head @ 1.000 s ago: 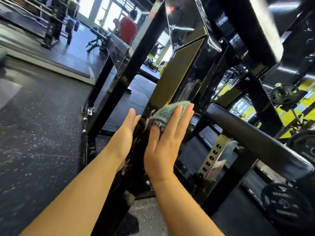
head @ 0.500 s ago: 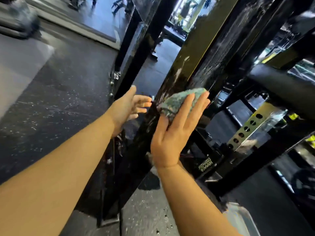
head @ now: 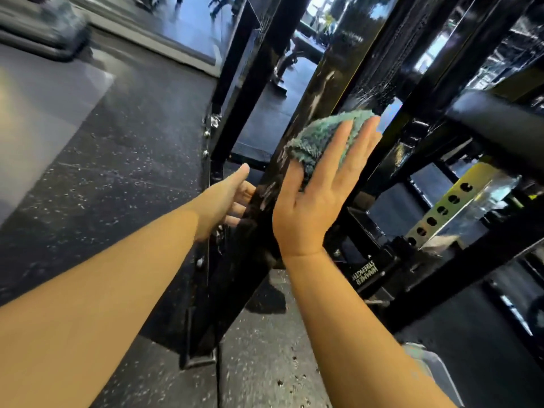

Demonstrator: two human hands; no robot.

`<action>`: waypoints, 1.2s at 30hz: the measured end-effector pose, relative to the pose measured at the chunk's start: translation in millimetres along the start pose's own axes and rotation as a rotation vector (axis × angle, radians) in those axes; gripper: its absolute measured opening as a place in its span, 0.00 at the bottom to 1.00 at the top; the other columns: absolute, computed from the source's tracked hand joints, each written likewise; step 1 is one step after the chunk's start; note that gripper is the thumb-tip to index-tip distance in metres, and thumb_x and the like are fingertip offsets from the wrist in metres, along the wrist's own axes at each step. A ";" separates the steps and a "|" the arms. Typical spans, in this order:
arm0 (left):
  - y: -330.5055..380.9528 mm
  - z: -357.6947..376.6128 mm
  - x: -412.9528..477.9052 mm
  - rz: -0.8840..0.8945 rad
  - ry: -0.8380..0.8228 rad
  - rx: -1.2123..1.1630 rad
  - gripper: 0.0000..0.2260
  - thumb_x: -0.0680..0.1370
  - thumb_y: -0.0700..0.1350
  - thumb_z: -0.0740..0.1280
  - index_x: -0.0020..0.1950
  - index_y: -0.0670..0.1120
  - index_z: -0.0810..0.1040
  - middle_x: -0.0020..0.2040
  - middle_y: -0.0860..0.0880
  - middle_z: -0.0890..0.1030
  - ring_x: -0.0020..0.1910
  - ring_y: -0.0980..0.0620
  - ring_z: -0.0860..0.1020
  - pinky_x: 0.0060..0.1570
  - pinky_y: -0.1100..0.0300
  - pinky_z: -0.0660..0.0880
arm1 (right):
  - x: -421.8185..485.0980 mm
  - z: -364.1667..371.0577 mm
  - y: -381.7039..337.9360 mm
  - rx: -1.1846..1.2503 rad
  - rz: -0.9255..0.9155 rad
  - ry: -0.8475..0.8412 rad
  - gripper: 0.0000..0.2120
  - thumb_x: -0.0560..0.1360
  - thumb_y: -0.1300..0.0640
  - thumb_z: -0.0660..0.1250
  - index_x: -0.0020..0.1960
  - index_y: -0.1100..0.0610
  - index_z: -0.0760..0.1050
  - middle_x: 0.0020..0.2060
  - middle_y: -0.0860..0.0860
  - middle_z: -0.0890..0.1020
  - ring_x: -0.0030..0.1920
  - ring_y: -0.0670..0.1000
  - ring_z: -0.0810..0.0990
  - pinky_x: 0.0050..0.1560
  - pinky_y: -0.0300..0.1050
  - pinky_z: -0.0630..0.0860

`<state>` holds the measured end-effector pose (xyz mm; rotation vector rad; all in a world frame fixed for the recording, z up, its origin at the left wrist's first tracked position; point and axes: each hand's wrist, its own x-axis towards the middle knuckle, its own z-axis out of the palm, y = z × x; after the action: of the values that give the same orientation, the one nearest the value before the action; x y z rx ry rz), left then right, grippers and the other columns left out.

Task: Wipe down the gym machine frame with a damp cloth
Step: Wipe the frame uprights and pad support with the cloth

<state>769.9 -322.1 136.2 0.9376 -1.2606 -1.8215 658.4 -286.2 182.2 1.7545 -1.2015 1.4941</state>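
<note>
floor: black speckled rubber | far window: bright daylight | pale mat: left

A bunched teal microfibre cloth presses against the right edge of a slanted, glossy black steel machine frame streaked with smears.

Showed smooth, uncovered skin along the left forearm and the right forearm, bare all the way up to the fingertips. Had a fine crease across the wrist under the right hand; showed the left hand equally bare.
</note>
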 end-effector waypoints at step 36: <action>98.3 32.5 -22.8 0.307 0.067 -0.160 0.26 0.80 0.61 0.42 0.57 0.55 0.77 0.56 0.56 0.80 0.60 0.57 0.75 0.70 0.51 0.61 | 58.7 -36.7 38.4 -0.185 -0.499 -0.321 0.29 0.82 0.44 0.50 0.78 0.47 0.41 0.78 0.50 0.40 0.78 0.55 0.41 0.76 0.55 0.40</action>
<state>767.7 -314.4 242.0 0.6708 -1.1298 -1.6092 606.5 -289.5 241.9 2.0214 -0.9116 0.8126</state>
